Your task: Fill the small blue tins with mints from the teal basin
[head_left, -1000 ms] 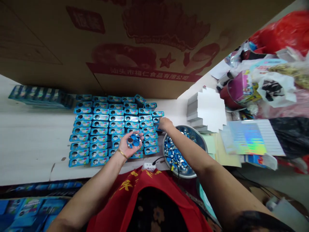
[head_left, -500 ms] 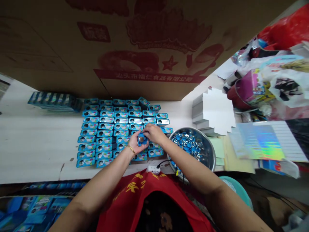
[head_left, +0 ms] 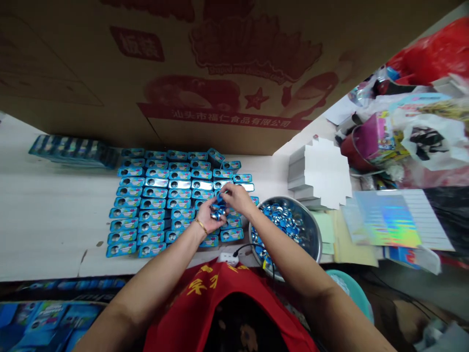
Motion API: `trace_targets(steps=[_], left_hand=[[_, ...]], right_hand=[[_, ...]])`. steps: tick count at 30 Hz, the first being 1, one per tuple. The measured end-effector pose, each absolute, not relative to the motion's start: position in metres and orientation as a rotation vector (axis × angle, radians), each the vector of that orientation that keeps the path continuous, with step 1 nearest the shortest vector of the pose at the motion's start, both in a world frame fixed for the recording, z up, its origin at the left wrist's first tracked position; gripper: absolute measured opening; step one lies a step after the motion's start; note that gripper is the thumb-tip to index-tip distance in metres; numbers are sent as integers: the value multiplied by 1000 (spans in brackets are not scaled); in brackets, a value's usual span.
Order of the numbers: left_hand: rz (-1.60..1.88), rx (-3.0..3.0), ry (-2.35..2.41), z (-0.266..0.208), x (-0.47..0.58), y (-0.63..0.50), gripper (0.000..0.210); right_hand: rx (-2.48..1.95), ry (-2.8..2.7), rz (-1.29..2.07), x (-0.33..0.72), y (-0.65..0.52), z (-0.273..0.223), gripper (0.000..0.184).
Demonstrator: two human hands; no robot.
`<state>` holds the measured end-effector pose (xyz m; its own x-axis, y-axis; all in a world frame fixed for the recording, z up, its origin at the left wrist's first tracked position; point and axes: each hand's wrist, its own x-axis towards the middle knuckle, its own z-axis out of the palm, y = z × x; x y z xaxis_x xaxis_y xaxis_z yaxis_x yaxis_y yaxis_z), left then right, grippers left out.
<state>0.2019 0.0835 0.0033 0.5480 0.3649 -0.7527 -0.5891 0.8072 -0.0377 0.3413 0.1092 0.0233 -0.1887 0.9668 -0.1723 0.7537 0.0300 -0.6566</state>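
In my left hand (head_left: 207, 218), palm up, lies a small pile of round blue-and-silver metal caps (head_left: 217, 214), with the fingers curled around them. My right hand (head_left: 236, 198) is beside it, its fingertips pinched together on a blue piece that looks like one of these caps. Both hands are above rows of narrow blue packs (head_left: 153, 202), each with a round dark spot at its left end. To the right of my right forearm, a steel bowl (head_left: 315, 234) holds many similar caps (head_left: 282, 220).
A large printed carton (head_left: 220, 132) walls off the back of the white table (head_left: 47, 210). More blue packs (head_left: 73, 151) lie at the back left. White card stacks (head_left: 324, 171) and sheets (head_left: 388, 215) are on the right. A white power socket (head_left: 228, 258) with a black cable sits at the front edge.
The single silver-faced cap seen in my left palm before is now a loose pile of several caps. My right hand stays close beside it. The whole view has shifted slightly.
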Motion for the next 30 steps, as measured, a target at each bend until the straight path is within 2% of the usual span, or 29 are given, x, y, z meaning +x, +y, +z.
trace_targets(steps=[4, 10, 15, 20, 22, 24, 27, 30], left_hand=[[607, -217, 749, 2, 188, 85, 22], [657, -205, 760, 0, 174, 83, 22], [675, -208, 760, 0, 171, 84, 20], [679, -187, 758, -1, 170, 90, 22], [668, -167, 775, -2, 169, 92, 22], [664, -140, 805, -3, 170, 94, 23], [681, -145, 877, -4, 176, 96, 19], [672, -179, 929, -3, 183, 98, 20]], right_hand=[[-2082, -1890, 752, 388, 137, 14, 27], [-2336, -2191, 703, 394, 157, -1, 18], [-2487, -2251, 766, 381, 174, -7, 38], [-2548, -2275, 754, 381, 176, 4, 46], [-2468, -2279, 691, 374, 163, 11, 39], [-2188, -2299, 685, 358, 145, 19, 29], [-1648, -2354, 832, 326, 121, 25, 24], [-1476, -2345, 895, 306, 109, 25, 18]])
